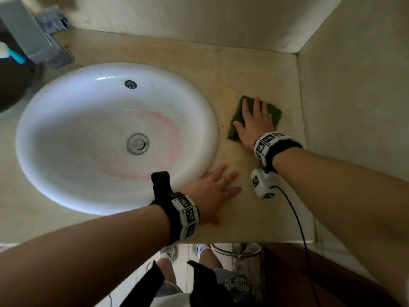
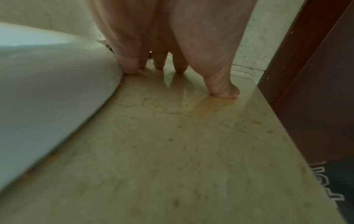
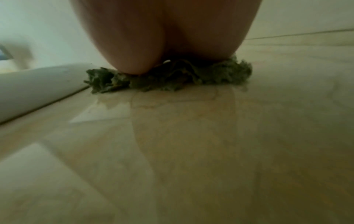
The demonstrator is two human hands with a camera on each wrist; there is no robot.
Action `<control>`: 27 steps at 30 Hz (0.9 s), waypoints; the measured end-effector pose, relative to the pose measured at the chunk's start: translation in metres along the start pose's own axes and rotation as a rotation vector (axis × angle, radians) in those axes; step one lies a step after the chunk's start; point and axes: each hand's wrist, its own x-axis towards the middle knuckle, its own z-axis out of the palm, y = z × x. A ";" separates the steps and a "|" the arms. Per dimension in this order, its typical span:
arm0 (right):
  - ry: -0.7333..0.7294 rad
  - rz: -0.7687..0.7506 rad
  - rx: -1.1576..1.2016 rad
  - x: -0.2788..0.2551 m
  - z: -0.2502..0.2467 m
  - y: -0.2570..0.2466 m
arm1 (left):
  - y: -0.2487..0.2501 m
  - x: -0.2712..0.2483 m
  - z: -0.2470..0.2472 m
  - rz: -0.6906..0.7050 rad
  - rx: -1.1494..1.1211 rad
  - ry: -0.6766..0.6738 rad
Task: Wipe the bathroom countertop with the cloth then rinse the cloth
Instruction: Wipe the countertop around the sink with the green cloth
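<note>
A green cloth (image 1: 275, 111) lies flat on the beige stone countertop (image 1: 243, 72) to the right of the white sink (image 1: 66, 151). My right hand (image 1: 252, 117) presses on it with straight, spread fingers, palm down. In the right wrist view the cloth (image 3: 237, 74) bunches under my palm (image 3: 134, 45) on the wet, shiny countertop (image 3: 191, 151). My left hand (image 1: 212, 191) lies flat on the countertop beside the sink rim, fingers spread. The left wrist view shows its fingertips (image 2: 130, 66) resting on the stone (image 2: 172, 151), holding nothing.
The faucet (image 1: 33, 38) stands at the back left, with a blue and white item (image 1: 13, 54) beside it. Walls close the counter at the back and right (image 1: 354, 107). Pink streaks ring the sink's drain (image 1: 137, 143). A brown door (image 2: 316, 91) stands past the counter's front edge.
</note>
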 end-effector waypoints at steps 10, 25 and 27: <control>-0.059 -0.275 0.017 0.008 -0.004 -0.037 | 0.000 -0.001 0.001 -0.009 0.027 -0.010; -0.002 -0.046 -0.116 -0.092 0.038 0.026 | 0.001 -0.004 -0.003 0.001 0.032 -0.023; 0.025 0.036 -0.075 -0.089 0.038 0.021 | 0.001 -0.004 -0.003 0.004 0.019 -0.021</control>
